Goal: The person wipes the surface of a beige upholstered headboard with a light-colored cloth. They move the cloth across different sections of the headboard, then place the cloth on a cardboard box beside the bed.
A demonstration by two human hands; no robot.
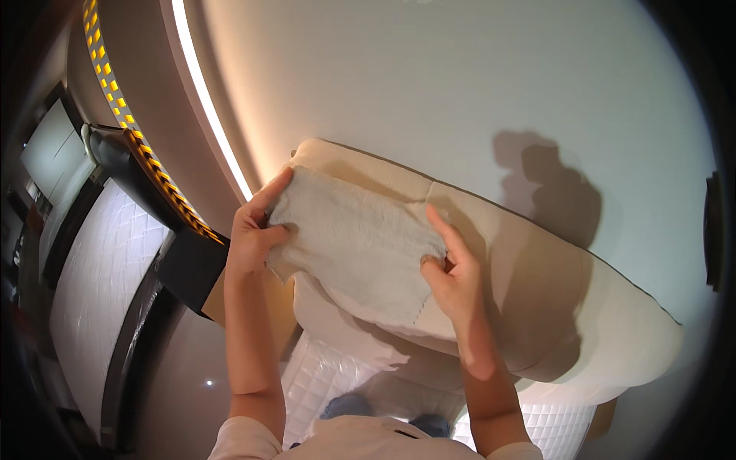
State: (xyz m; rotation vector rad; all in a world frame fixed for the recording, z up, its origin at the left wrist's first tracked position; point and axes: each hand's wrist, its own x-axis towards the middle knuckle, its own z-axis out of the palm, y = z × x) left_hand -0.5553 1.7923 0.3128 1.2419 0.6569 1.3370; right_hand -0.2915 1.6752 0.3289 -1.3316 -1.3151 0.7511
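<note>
Head view, lower edge of the frame: the person's white shirt [353, 441] shows between 2 bare forearms, with parts of blue trousers [349, 406] just above it. The forearms rise toward the middle, where both hands hold a pale grey-white cloth [353, 241] spread out between them. The left hand [249, 236] has its grip closed on the cloth's left edge, thumb across the front and index finger extended toward the upper corner. The right hand [458, 280] grips the right edge, thumb bent over the front and index finger pointing up along the side.

Behind the cloth, a cream upholstered piece [621, 330] with rounded ends runs from the centre to the lower right. Whether the cloth touches it is unclear. Below it, a white quilted surface [322, 376] shows in the lower centre. At the left, beyond a black box-like block [192, 268], lies a white mattress [103, 284] under shiny film. A yellow-and-dark checkered band [107, 73] and a lit strip [203, 88] curve through the upper left; a pale wall [429, 84] fills the upper right, bearing a shadow [563, 192].
</note>
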